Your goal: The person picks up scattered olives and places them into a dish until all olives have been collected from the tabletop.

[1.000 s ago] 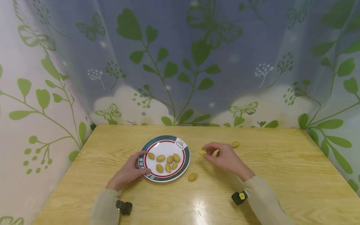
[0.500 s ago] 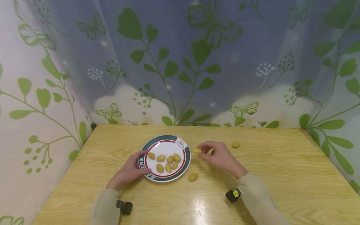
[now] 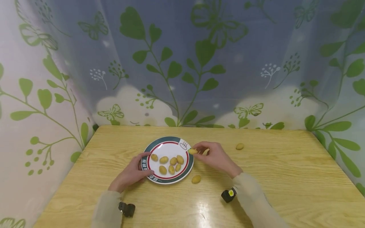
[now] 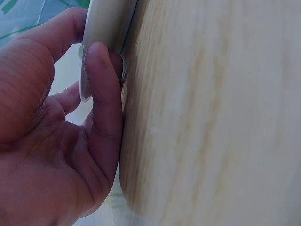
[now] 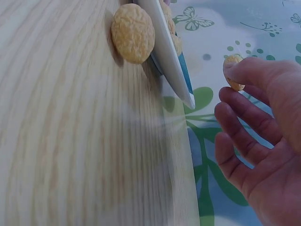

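A white plate [image 3: 163, 150] with a dark green band and a thin red ring lies on the table, bearing several wrinkled yellow-brown walnuts [image 3: 163, 170]. My left hand [image 3: 129, 174] grips its left rim; in the left wrist view, fingers of that hand [image 4: 70, 127] reach over and under the plate's edge [image 4: 106, 28]. Between thumb and fingertips, my right hand [image 3: 215, 156] pinches one walnut [image 3: 192, 151] over the plate's right rim. The right wrist view shows this held walnut [image 5: 233, 72] raised clear of the plate edge [image 5: 171, 61], the other fingers spread below.
One loose walnut [image 3: 196, 179] lies just off the plate's lower right side, and another [image 3: 240, 146] sits farther right toward the back. The wooden table [image 3: 285, 164] ends at a leaf-patterned curtain [image 3: 182, 79] behind and at the sides.
My right hand has moved left, carrying its pinched walnut from beside the plate to above its right rim. The left hand and the plate have stayed put.
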Demonstrator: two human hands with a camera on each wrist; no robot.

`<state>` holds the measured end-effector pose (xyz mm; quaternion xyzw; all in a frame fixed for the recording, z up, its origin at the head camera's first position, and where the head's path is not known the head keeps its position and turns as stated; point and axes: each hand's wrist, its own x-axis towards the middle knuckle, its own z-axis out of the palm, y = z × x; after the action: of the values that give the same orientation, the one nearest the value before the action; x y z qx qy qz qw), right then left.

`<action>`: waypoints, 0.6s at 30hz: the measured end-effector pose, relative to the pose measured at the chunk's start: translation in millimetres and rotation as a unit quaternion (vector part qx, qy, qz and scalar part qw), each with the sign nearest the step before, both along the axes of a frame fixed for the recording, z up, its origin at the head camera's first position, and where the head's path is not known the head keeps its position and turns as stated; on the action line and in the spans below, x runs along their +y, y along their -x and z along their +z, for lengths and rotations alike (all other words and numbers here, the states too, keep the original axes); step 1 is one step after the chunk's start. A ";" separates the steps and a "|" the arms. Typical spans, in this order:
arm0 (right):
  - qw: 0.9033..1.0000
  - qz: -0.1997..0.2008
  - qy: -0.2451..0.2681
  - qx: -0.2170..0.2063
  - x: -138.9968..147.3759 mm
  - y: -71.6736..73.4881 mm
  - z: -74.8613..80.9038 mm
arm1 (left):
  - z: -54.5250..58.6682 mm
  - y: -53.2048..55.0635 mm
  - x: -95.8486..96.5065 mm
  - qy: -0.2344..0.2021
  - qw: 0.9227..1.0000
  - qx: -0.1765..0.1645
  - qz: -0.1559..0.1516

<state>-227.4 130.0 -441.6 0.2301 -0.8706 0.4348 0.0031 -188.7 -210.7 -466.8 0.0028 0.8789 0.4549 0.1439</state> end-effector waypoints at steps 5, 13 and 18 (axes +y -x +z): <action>1.000 0.008 0.005 -0.006 -6.7 3.3 -0.1 | 1.1 -0.3 0.6 -0.001 1.000 -0.009 0.004; 1.000 0.024 0.012 -0.011 -17.9 9.0 0.0 | 2.4 -0.1 0.7 0.001 1.000 -0.012 0.003; 0.999 0.039 0.020 -0.007 -25.6 12.0 -1.4 | 2.3 0.4 0.0 -0.004 1.000 -0.007 -0.002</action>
<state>-239.5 104.4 -443.1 0.2609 -0.8521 0.4535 -0.0158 -189.1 -210.8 -464.4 0.0013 0.8759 0.4583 0.1511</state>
